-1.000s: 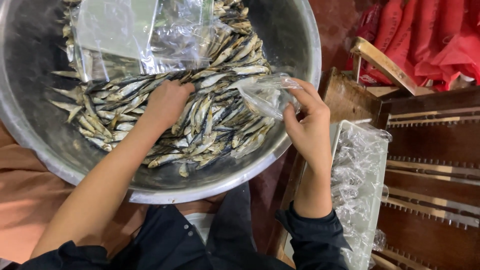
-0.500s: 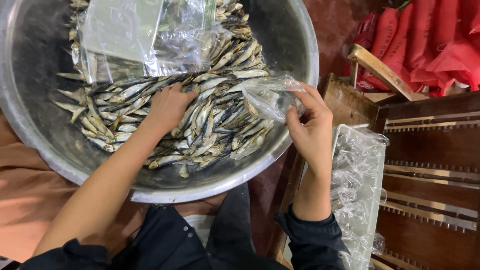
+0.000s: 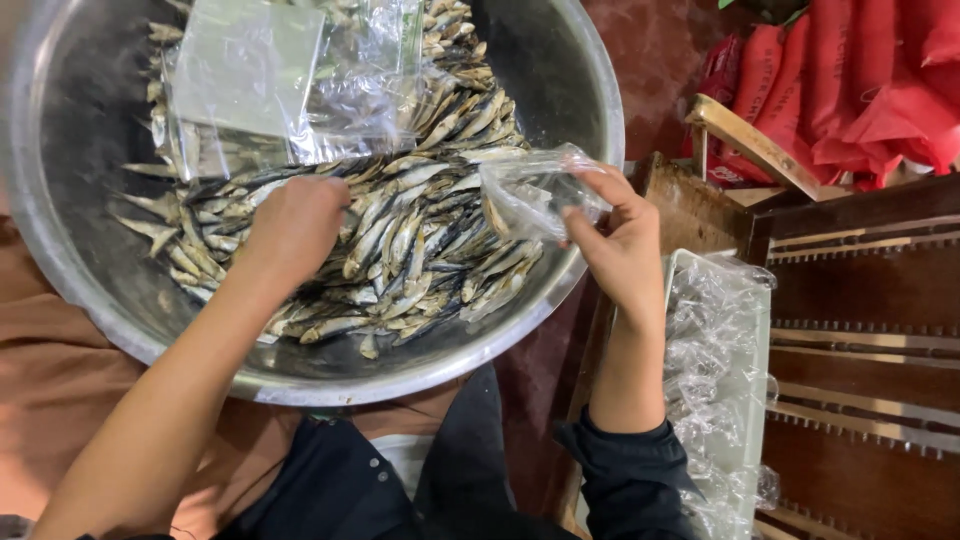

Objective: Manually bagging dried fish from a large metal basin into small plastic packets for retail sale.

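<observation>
A large round metal bowl [image 3: 70, 260] fills the left and middle of the view, resting over an orange-brown cloth [image 3: 50, 390]. At the top of the bowl, a loose stack of clear plastic bags [image 3: 260, 80] is laid across the fish. Below it, a heap of small dried silvery fish [image 3: 420, 240] is spread over the bottom of the bowl, reaching toward the right wall.

The left hand [image 3: 295, 225] is pressed knuckles-up into the heap, its fingers curled down among the fish; whether any fish are gripped cannot be told, since the fingertips are buried. The forearm is bare and runs down to the lower left corner.

Just right of the heap, over the bowl's right rim, a small clear bag [image 3: 535, 190] is held open by the right hand [image 3: 620, 250]. The bag's edge is pinched between thumb and fingers, with the mouth turned toward the fish. A few fish can be seen inside it. A dark sleeve covers the wrist below.

Beside the right forearm, a white tray [image 3: 680, 300] heaped with crumpled clear plastic [image 3: 720, 370] is seen. Further right stands dark brown wooden furniture [image 3: 860, 290] with grooved boards, and red bags [image 3: 850, 80] are piled at the top right corner.
</observation>
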